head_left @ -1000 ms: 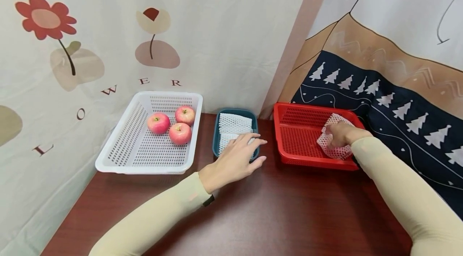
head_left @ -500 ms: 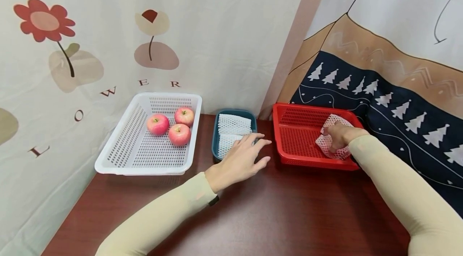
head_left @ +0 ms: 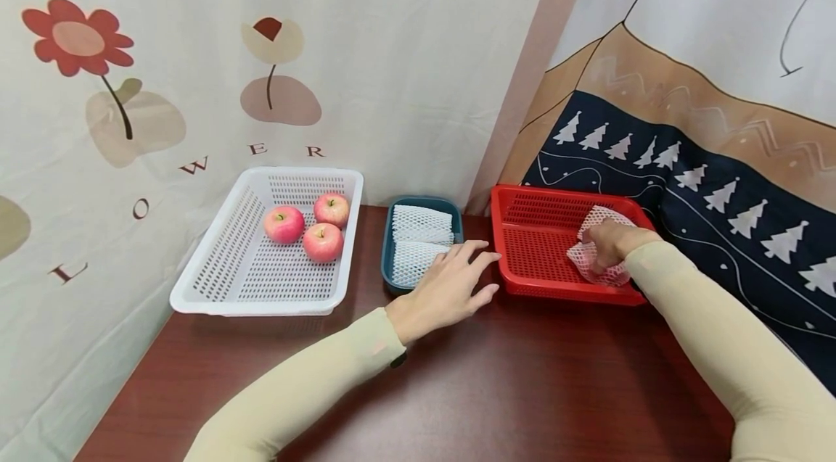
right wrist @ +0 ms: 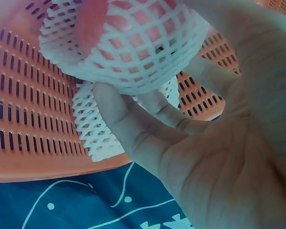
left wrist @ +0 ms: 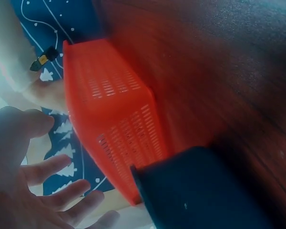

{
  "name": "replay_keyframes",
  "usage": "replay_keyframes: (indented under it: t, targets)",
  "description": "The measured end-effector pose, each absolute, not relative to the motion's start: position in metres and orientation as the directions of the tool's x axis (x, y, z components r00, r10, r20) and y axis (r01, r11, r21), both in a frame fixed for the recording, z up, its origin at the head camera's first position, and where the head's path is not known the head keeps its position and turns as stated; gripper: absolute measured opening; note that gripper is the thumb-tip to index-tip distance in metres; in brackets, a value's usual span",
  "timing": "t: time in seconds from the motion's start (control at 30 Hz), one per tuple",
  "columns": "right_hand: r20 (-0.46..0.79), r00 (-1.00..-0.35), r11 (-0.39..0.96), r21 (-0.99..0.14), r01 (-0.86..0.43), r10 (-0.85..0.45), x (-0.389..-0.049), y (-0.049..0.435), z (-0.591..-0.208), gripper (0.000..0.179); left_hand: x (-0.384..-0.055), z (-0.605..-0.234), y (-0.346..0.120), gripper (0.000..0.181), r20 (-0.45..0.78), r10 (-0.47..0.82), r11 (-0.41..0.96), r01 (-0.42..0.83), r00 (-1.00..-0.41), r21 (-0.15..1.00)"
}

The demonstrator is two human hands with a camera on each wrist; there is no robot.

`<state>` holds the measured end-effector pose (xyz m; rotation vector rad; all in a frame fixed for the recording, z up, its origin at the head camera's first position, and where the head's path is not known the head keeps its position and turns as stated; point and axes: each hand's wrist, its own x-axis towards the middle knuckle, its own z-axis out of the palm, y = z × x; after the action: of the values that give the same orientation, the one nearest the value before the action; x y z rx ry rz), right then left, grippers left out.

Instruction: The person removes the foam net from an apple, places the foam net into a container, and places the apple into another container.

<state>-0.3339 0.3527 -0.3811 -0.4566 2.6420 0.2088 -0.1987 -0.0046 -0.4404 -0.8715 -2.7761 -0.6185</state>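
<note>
In the right wrist view, my right hand (right wrist: pixel 200 143) curls its fingers under an apple in a white foam net (right wrist: pixel 143 45). Reddish skin shows through the mesh. A second piece of foam net (right wrist: pixel 97 126) lies behind it, partly hidden by the fingers. Seen from the head, that hand reaches into the right end of the red basket (head_left: pixel 535 248). My left hand (head_left: pixel 444 291), fingers spread and holding nothing, hovers by the front right corner of the teal basket (head_left: pixel 386 262). Folded white foam nets (head_left: pixel 422 224) fill this small basket.
A white basket (head_left: pixel 261 284) on the left holds three bare apples (head_left: pixel 323 241). All the baskets stand along the back of the dark red-brown table (head_left: pixel 496 389), against a printed curtain (head_left: pixel 405 70). Navy tree-print cloth (head_left: pixel 692 194) hangs behind the red basket.
My left hand has drifted right, from over the teal basket towards the red one, uncovering more of the foam nets. The right hand stays at the netted apple.
</note>
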Motion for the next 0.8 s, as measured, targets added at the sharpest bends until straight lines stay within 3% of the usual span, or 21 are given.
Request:
replay_keyframes:
  t: [0.43, 0.8]
  targets:
    - [-0.483, -0.833, 0.940, 0.060, -0.337, -0.268, -0.335, 0.348, -0.380, 0.075, -0.212, -0.450, 0.011, 0.061, 0.329, 0.512, 0.742, 0.602, -0.793, 0.296]
    - [-0.499, -0.825, 0.934, 0.080, -0.348, -0.264, -0.338, 0.345, -0.383, 0.073, -0.222, -0.454, 0.023, 0.072, 0.247, 0.520, 0.780, 0.572, -0.818, 0.254]
